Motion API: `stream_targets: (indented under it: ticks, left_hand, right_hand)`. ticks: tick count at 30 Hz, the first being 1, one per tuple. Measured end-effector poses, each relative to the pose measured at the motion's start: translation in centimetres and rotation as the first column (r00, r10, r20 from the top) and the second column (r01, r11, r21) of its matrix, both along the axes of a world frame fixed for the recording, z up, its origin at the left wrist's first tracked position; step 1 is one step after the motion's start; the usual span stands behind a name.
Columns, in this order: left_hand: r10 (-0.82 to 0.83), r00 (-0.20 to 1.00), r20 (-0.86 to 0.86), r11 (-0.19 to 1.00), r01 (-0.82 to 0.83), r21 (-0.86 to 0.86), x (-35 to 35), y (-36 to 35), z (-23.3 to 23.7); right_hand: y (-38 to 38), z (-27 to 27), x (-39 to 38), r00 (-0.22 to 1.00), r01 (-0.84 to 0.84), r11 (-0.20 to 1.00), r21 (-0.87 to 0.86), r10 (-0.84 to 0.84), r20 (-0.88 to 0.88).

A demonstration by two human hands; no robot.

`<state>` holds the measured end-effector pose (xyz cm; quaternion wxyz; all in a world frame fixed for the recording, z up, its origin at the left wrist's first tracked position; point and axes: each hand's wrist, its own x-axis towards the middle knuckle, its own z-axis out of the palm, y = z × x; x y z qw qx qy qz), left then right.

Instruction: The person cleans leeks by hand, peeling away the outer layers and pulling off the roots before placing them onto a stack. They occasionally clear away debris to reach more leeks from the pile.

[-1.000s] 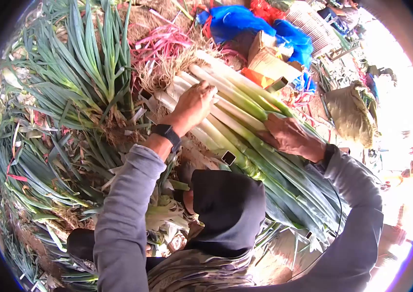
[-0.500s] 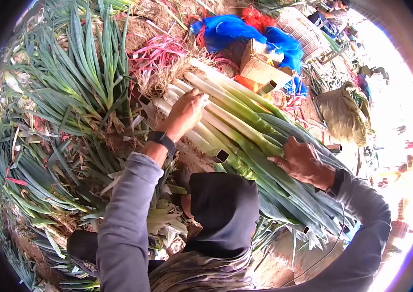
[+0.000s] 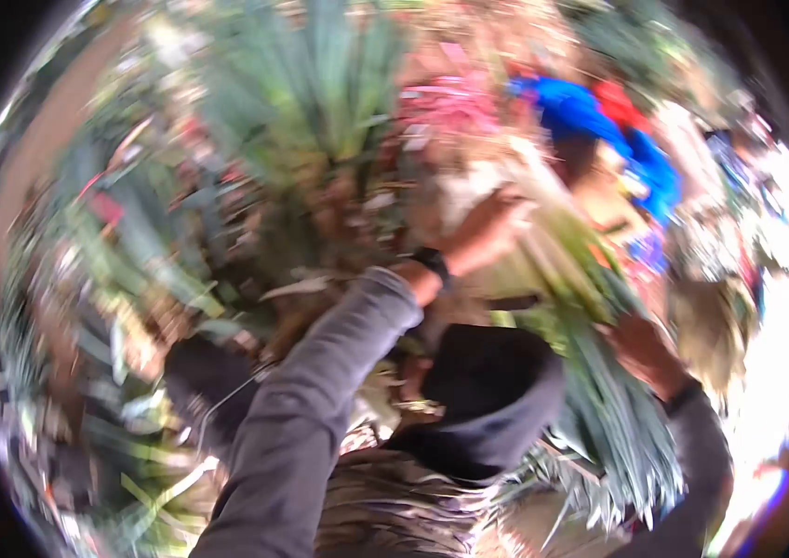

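Observation:
A bundle of leeks (image 3: 557,265) lies slantwise before me, its pale root ends up and its dark green leaves down to the right. Over the white stalks is my left hand (image 3: 492,228), with a black band on its wrist; motion smears its fingers, and I cannot tell whether they grip a stalk. Farther down, my right hand (image 3: 644,352) lies at the right edge of the green leaves. Its fingers are blurred too, with one digit pointing left over the leaves. A dark bar end (image 3: 514,302) shows beside the bundle.
Other leeks (image 3: 311,102) stand in a heap at the upper left. Pink strips (image 3: 450,98), blue plastic (image 3: 590,116) and a tan box (image 3: 604,191) lie beyond the bundle. Drab cloth (image 3: 711,325) is on the right. A dark, rounded cloth shape (image 3: 488,400) fills the lower middle.
The whole view has swung and blurred, so the leeks and surroundings sit farther right. Both hands appear farther right and lower in the picture, still over the leek bundle.

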<state>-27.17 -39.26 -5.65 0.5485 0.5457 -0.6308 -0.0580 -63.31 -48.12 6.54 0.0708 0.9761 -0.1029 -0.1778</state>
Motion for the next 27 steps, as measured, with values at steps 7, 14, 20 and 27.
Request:
stream_targets:
  ticks: [7, 14, 20, 27]
  left_hand:
    - [0.157, 0.984, -0.084, 0.959, -0.131, 0.250, 8.1, 19.0, 3.2]
    - [0.498, 0.689, -0.527, 0.866, -0.371, 0.334, 18.9, 33.0, 10.5]
    - [0.549, 0.141, -0.824, 0.697, -0.622, 0.358, 25.1, 44.8, 7.0]
    - [0.472, 0.050, -0.880, 0.656, -0.687, 0.312, 25.9, 51.2, 8.7]
  right_hand:
    - [9.9, 11.9, 13.5, 0.984, 0.114, 0.930, 0.350, -0.154, 0.090]
    - [19.6, 8.2, 34.4, 0.997, -0.052, 0.663, 0.746, -0.006, 0.075]
    - [27.9, -10.5, 51.7, 0.993, 0.101, 0.080, 0.992, -0.062, -0.097]
    - [41.8, -31.0, 58.6, 0.954, -0.001, 0.302, 0.953, -0.287, 0.092]
